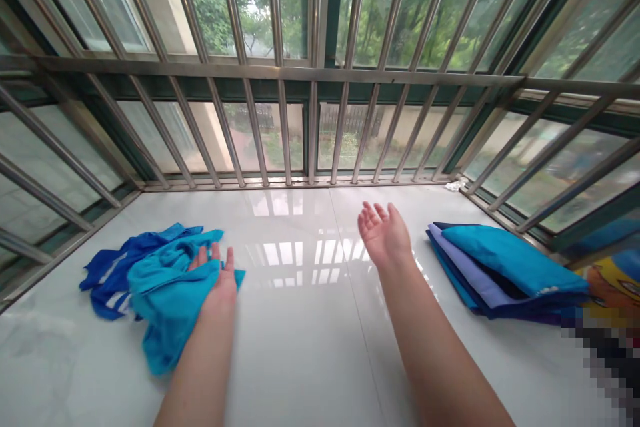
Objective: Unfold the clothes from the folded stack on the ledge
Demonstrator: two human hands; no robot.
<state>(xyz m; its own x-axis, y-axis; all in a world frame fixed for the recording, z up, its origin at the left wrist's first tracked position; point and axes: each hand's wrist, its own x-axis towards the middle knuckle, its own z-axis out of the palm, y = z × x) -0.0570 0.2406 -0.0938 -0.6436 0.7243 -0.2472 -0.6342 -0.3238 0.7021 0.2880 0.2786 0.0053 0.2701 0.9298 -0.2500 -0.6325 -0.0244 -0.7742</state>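
My left hand [217, 277] lies on a crumpled turquoise cloth [167, 297], fingers stretched and partly tucked into its folds. Behind that cloth lies a darker blue crumpled garment [113, 267]. My right hand [384, 233] hovers over the glossy white sill [300, 320], palm turned up, fingers spread and holding nothing. To its right sits a neat stack of folded cloths [500, 267], turquoise on top, lavender and dark blue beneath.
Metal window bars [310, 73] fence the sill at the back and both sides, with trees beyond the glass. A colourful printed item [613, 283] lies at the right edge, beside a blurred patch. A small white scrap [455, 185] sits in the far right corner.
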